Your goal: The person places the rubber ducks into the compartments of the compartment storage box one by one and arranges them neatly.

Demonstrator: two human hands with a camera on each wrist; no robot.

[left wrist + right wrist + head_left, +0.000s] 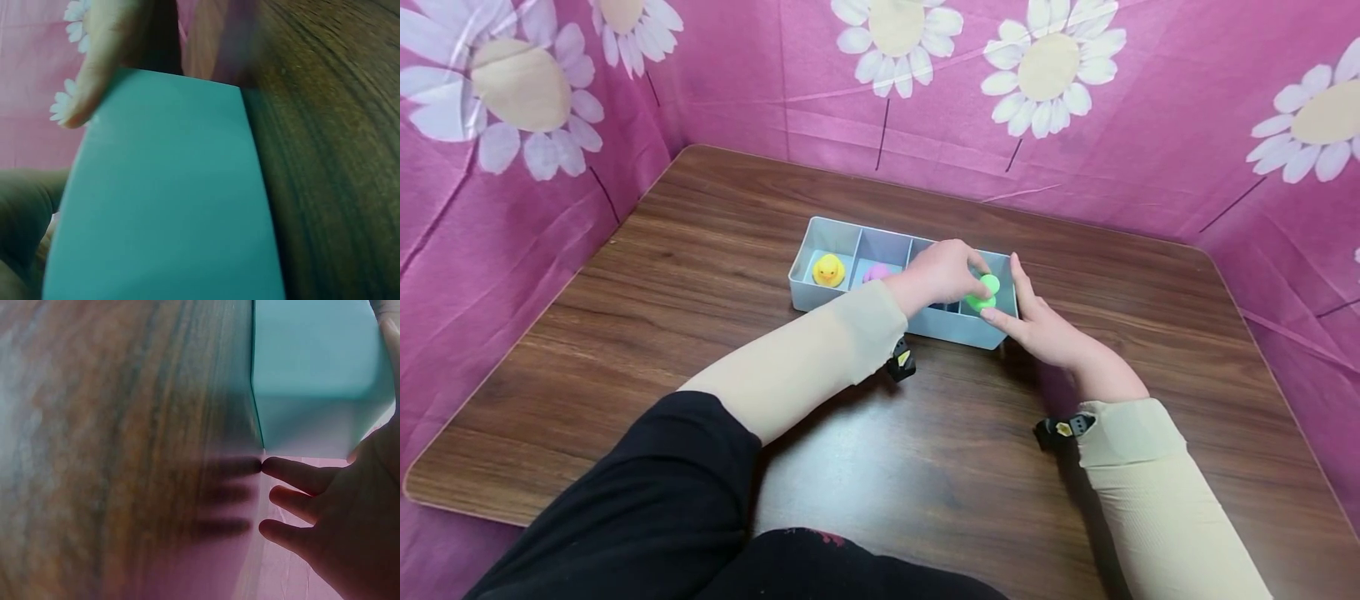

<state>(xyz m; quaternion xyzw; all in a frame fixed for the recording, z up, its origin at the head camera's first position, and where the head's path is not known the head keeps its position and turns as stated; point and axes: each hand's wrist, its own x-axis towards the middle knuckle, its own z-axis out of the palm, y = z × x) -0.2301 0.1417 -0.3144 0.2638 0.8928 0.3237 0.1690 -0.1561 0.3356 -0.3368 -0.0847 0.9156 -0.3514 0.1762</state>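
Observation:
A long grey-blue divided box stands on the table. My left hand reaches over its front wall and pinches a green toy duck between thumb and fingers, in the rightmost compartment. At the box's right end is my right hand, its thumb at the front rim close to the duck and its index finger along the end wall. The right wrist view shows the other right fingers straight and spread beside the box's corner. A yellow rubber duck sits in the leftmost compartment, a pink toy in the one beside it.
The brown wooden table extends around the box on all sides. Pink cloth printed with large white daisies hangs behind it and at both sides. The left forearm crosses in front of the box and covers part of its front wall.

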